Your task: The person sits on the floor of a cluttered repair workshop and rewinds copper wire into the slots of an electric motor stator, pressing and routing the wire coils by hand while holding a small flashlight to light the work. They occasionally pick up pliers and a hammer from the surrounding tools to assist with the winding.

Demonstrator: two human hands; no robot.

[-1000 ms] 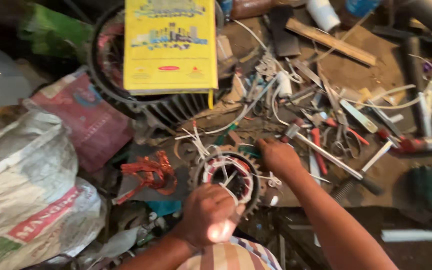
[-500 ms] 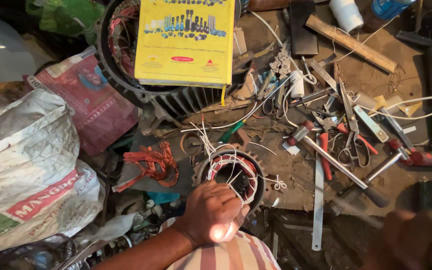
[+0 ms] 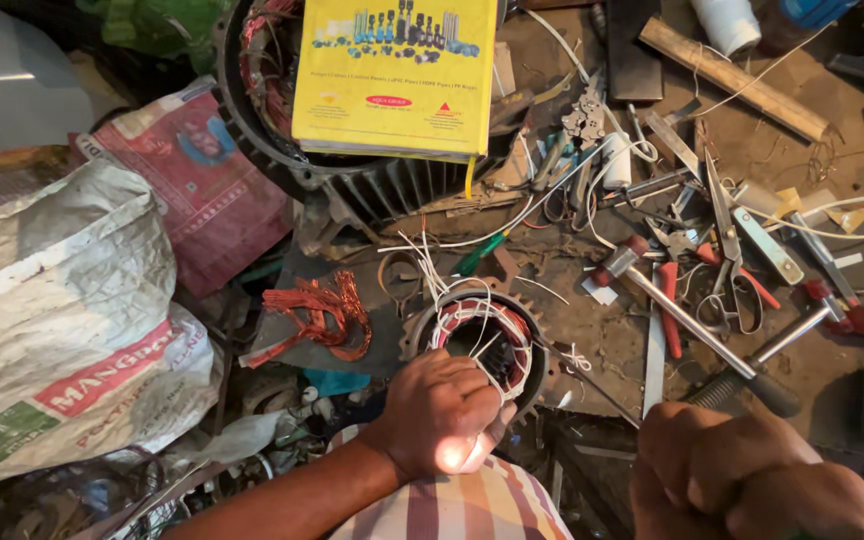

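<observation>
Down at the cluttered bench (image 3: 832, 370), your left hand (image 3: 439, 412) grips the near rim of a small motor stator (image 3: 482, 340), fingers curled over its white and red windings. Your right hand (image 3: 752, 480) is balled into a fist at the lower right, apart from the stator; whether it holds anything cannot be told. A hammer (image 3: 687, 322) lies just right, a yellow booklet (image 3: 392, 75) beyond.

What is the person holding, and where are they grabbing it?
The left hand grips the near rim of the small motor stator. The right hand is a closed fist; anything inside cannot be told.
</observation>
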